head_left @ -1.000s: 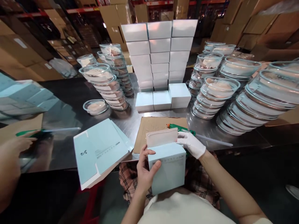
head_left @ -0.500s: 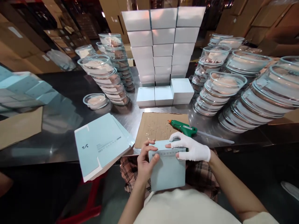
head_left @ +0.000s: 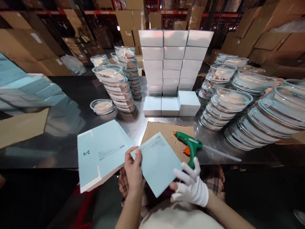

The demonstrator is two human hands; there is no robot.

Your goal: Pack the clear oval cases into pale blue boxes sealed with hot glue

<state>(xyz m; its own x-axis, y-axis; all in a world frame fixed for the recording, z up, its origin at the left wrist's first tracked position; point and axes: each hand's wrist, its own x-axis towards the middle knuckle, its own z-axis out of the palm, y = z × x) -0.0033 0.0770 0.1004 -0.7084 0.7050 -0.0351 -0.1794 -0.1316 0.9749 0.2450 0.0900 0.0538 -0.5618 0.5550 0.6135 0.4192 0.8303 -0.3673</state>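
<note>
My two hands hold a light blue box (head_left: 158, 163) over my lap, just short of the steel table's front edge, its broad face tilted up toward me. My bare left hand (head_left: 133, 170) grips its left corner. My right hand (head_left: 190, 186), in a white glove, supports its lower right side with fingers spread. A green glue gun (head_left: 190, 144) lies on a brown cardboard sheet (head_left: 164, 132) just beyond the box. A stack of flat light blue box blanks (head_left: 101, 154) lies to the left, overhanging the table edge.
White closed boxes (head_left: 175, 62) are stacked in a wall at the table's middle back. Stacks of lidded clear bowls (head_left: 116, 87) stand left of it, and more bowl stacks (head_left: 240, 103) fill the right. Folded blue cartons (head_left: 26, 90) sit at far left.
The box's top flap went from open to shut, then the box was turned and tilted so its broad face points up. My right hand moved from its top to its lower right side.
</note>
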